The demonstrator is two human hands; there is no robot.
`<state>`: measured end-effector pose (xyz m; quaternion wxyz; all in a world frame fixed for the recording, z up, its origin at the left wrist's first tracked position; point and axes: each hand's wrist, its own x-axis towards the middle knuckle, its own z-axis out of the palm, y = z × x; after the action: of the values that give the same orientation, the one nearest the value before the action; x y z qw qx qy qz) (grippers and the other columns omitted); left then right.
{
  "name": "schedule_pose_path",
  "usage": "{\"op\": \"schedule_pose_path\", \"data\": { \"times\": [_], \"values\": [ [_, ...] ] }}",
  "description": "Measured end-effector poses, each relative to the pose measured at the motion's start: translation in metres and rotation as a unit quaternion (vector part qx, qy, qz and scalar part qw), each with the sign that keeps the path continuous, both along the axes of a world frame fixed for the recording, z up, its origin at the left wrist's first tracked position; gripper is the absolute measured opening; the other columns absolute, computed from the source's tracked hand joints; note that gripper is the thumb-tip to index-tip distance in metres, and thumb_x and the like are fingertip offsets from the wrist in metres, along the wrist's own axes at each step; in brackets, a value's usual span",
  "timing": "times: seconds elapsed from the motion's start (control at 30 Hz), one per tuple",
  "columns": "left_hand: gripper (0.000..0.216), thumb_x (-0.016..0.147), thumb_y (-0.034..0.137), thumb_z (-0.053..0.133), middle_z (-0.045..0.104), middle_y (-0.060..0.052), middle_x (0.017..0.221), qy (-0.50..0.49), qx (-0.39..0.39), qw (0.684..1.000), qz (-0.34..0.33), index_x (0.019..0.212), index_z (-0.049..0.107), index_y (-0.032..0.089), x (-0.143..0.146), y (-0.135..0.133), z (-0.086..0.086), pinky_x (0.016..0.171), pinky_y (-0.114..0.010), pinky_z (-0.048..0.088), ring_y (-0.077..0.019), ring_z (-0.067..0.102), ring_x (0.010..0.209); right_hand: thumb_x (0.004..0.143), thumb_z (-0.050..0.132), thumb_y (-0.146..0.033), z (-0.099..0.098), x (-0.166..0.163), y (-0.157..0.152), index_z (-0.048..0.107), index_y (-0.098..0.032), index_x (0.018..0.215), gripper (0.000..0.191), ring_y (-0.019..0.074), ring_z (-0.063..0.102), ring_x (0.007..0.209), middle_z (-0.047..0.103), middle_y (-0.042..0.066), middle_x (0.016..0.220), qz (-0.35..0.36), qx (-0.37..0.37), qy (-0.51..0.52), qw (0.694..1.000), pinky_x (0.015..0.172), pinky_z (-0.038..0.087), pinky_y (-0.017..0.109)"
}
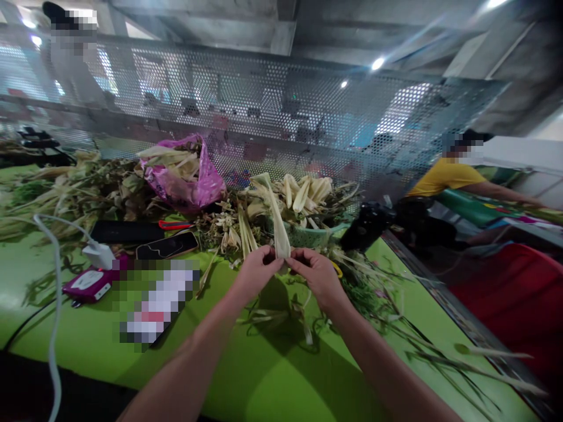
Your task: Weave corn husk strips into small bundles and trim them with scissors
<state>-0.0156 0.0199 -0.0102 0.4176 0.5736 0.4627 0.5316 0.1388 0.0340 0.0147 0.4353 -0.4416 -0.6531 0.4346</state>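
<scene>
My left hand (257,271) and my right hand (317,275) meet above the green table (272,375), both pinched on the lower end of a long pale leaf strip (276,217) that stands upright between them. The fingers of both hands are closed on it. Loose leaf scraps (281,319) lie on the table just under my hands. Behind the strip sits a green basket (308,234) filled with pale folded leaves.
A pink plastic bag (185,176) of leaves and a heap of stalks (74,187) lie at the back left. A black phone (167,246), a pink power bank (88,284) with white cable and a black bottle (367,225) are on the table. A person in yellow (444,176) sits at right, behind a perforated metal screen (264,99).
</scene>
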Motion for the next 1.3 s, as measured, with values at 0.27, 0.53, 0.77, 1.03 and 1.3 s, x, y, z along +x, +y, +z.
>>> {"op": "schedule_pose_path", "data": {
  "times": [0.27, 0.53, 0.77, 1.03, 1.3],
  "values": [
    [0.010, 0.077, 0.022, 0.056, 0.061, -0.002, 0.076, 0.029, 0.006, 1.000, 0.010, 0.081, 0.060, 0.013, 0.0011, -0.0027, 0.0038, 0.065, -0.024, 0.041, -0.0130, 0.053, 0.069, 0.067, 0.073, -0.044, -0.0027, 0.0003, 0.0022, 0.062, -0.016, 0.073, 0.030, 0.0122, 0.047, 0.062, 0.056, -0.001, 0.066, 0.011, -0.011, 0.004, 1.000, 0.059, 0.039, 0.025],
    [0.010, 0.077, 0.021, 0.054, 0.062, -0.002, 0.077, 0.049, 0.023, 0.998, 0.014, 0.081, 0.059, 0.014, 0.0020, -0.0030, 0.0024, 0.066, -0.024, 0.040, -0.0136, 0.053, 0.072, 0.065, 0.073, -0.046, -0.0012, 0.0000, 0.0033, 0.061, -0.017, 0.071, 0.032, 0.0125, 0.047, 0.061, 0.055, -0.002, 0.065, 0.011, -0.008, 0.001, 1.000, 0.059, 0.038, 0.025],
    [0.011, 0.079, 0.021, 0.050, 0.059, -0.001, 0.078, 0.062, 0.028, 0.998, 0.013, 0.084, 0.058, 0.014, 0.0038, -0.0050, 0.0021, 0.068, -0.024, 0.040, -0.0134, 0.051, 0.073, 0.067, 0.072, -0.045, -0.0041, 0.0011, 0.0041, 0.059, -0.016, 0.070, 0.032, 0.0118, 0.045, 0.061, 0.053, -0.002, 0.063, 0.026, -0.012, 0.000, 1.000, 0.059, 0.037, 0.025],
    [0.012, 0.081, 0.024, 0.050, 0.060, -0.001, 0.078, 0.072, 0.027, 0.997, 0.012, 0.082, 0.058, 0.015, 0.0042, -0.0056, 0.0017, 0.069, -0.025, 0.040, -0.0139, 0.051, 0.073, 0.066, 0.072, -0.044, -0.0016, 0.0017, 0.0065, 0.059, -0.016, 0.069, 0.031, 0.0109, 0.045, 0.058, 0.053, -0.003, 0.062, 0.058, -0.030, -0.002, 0.998, 0.057, 0.038, 0.024],
    [0.010, 0.080, 0.024, 0.050, 0.058, 0.000, 0.075, 0.085, 0.016, 0.996, 0.029, 0.079, 0.056, 0.016, 0.0046, -0.0068, 0.0029, 0.065, -0.024, 0.038, -0.0130, 0.049, 0.069, 0.067, 0.071, -0.048, -0.0043, 0.0013, 0.0084, 0.058, -0.016, 0.068, 0.034, 0.0113, 0.046, 0.058, 0.053, -0.003, 0.061, 0.058, -0.022, -0.004, 0.998, 0.057, 0.039, 0.026]
  ]
}}
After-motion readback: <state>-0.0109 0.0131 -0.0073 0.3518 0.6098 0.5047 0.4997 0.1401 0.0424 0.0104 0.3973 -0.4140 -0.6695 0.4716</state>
